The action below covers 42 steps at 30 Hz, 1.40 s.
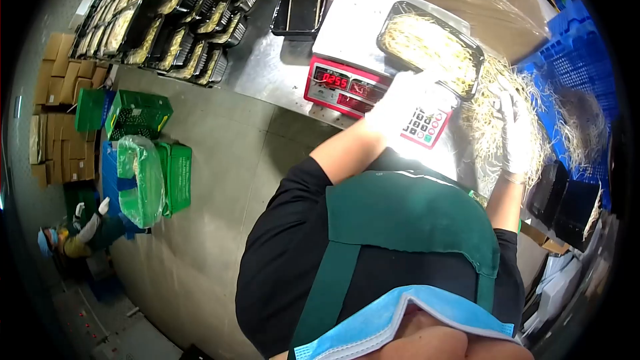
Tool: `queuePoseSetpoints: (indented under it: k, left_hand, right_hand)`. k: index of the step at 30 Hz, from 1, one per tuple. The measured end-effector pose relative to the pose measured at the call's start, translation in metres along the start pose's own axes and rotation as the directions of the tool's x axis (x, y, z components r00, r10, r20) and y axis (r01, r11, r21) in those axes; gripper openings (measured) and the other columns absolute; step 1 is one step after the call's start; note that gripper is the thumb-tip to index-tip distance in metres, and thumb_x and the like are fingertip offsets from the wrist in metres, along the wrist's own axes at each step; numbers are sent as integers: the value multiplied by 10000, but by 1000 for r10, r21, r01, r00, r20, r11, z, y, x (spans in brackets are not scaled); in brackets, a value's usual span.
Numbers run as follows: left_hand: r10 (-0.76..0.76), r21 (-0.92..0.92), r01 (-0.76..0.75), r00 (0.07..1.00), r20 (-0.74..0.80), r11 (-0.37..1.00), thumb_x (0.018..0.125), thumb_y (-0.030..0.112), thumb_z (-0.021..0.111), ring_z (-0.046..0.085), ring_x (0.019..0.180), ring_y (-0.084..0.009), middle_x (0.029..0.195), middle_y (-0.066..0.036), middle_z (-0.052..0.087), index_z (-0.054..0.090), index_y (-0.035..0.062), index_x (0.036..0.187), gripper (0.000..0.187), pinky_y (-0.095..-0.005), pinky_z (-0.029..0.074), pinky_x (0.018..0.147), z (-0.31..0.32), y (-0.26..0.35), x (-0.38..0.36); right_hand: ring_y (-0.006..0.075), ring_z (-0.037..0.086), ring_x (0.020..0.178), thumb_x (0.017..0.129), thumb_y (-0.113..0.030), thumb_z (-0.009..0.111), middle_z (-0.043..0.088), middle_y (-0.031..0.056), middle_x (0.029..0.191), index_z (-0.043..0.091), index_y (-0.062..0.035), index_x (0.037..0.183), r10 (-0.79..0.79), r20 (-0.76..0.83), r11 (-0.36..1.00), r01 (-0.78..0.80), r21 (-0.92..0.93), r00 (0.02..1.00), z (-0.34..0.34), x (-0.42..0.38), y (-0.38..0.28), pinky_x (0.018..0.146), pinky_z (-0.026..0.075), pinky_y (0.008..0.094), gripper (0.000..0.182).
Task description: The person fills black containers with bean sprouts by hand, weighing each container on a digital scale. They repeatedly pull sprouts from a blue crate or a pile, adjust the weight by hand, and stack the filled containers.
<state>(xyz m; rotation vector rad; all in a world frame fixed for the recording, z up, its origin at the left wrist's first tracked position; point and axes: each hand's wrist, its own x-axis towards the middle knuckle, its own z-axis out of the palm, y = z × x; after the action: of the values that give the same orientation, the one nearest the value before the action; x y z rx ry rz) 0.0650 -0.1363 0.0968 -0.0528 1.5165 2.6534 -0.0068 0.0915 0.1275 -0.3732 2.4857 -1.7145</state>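
Observation:
A black tray of pale, thin sprouts (430,43) rests at a slant on the white scale plate (353,10). My gloved left hand (400,103) is at the tray's near edge, over the scale's red front panel; glare washes out its fingers. The red display (334,80) seems to read 0255. To the right lies a loose heap of sprouts (490,117). My gloved right hand (517,130) is on this heap, its fingers stretched forward and partly apart.
Many filled black trays (180,33) stand at the left. An empty-looking black tray (300,7) lies beside the scale. Blue crates (583,47) and black containers (577,207) are at right. Green crates (177,177), cartons (67,153) and another person (77,240) are beyond the floor.

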Motion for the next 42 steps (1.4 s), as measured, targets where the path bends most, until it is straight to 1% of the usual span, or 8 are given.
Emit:
queuePoseSetpoints:
  k: [12, 20, 23, 26, 31, 34, 38, 42]
  left_hand:
    - [287, 77, -424, 460, -840, 903, 866, 134, 539, 658, 833, -253, 1020, -205, 637, 587, -121, 1027, 306, -339, 555, 702, -241, 39, -115]
    - [191, 104, -375, 202, -961, 921, 904, 382, 571, 568, 575, -146, 807, -61, 662, 630, 7, 978, 387, -275, 451, 511, -277, 10, -114]
    - [433, 375, -323, 132, -892, 869, 957, 281, 472, 553, 487, -148, 669, -118, 649, 592, 9, 912, 301, -247, 433, 452, -208, 19, -128]
    - [863, 940, 42, 385, -327, 338, 880, 212, 536, 611, 574, -187, 790, -141, 663, 642, -48, 923, 284, -266, 487, 510, -191, 19, -130]
    - [647, 635, -186, 410, -643, 750, 876, 200, 528, 468, 524, -56, 649, -25, 570, 699, 6, 950, 270, -211, 347, 461, -66, 19, -49]
    - [588, 697, -62, 592, -551, 715, 890, 234, 525, 595, 732, -127, 819, -74, 635, 653, -12, 1047, 319, -246, 465, 658, 16, -8, -4]
    - [181, 25, -180, 984, -9, 983, 839, 150, 607, 518, 1090, -166, 1167, -78, 563, 489, -11, 1293, 496, -297, 403, 915, 156, -52, 42]
    - [68, 46, -58, 966, -250, 997, 823, 171, 625, 641, 973, -248, 1108, -152, 637, 535, -21, 1228, 457, -368, 517, 880, 121, -47, 53]
  right_hand:
    - [164, 554, 1131, 968, -165, 523, 565, 80, 1278, 520, -19, 1293, -17, -320, 974, -56, -219, 947, -103, -52, 108, 952, 431, 300, 357]
    - [391, 576, 1071, 876, -498, 547, 590, 226, 1180, 522, -35, 1180, 76, -731, 44, -734, -678, 679, -232, -88, 179, 891, 465, 474, 555]
    - [331, 513, 1197, 953, -471, 393, 562, 187, 1268, 541, -55, 1280, 213, -503, 387, -545, -744, 837, -249, -107, 218, 1027, 378, 383, 550]
    - [315, 555, 1143, 933, -408, 428, 598, 170, 1216, 597, -79, 1208, 186, -627, 316, -650, -691, 757, -227, -112, 186, 955, 435, 392, 460]
    - [306, 649, 899, 850, -310, 646, 695, 103, 921, 657, -121, 1083, 116, -791, 249, -788, -562, 601, -222, -118, 145, 765, 503, 409, 300]
    - [247, 648, 708, 809, -130, 647, 692, 64, 796, 709, -142, 959, -466, -527, 611, -172, -773, 711, -206, -117, 95, 675, 516, 354, 163]
    - [292, 624, 610, 719, -126, 689, 627, 107, 675, 664, -67, 981, -312, 317, 503, 439, -744, 895, -150, -81, 57, 527, 500, 375, 269]
    - [303, 590, 985, 703, -205, 763, 615, 182, 1127, 546, -76, 1246, -435, -58, 775, 406, 484, 899, -108, -62, 65, 853, 457, 392, 599]
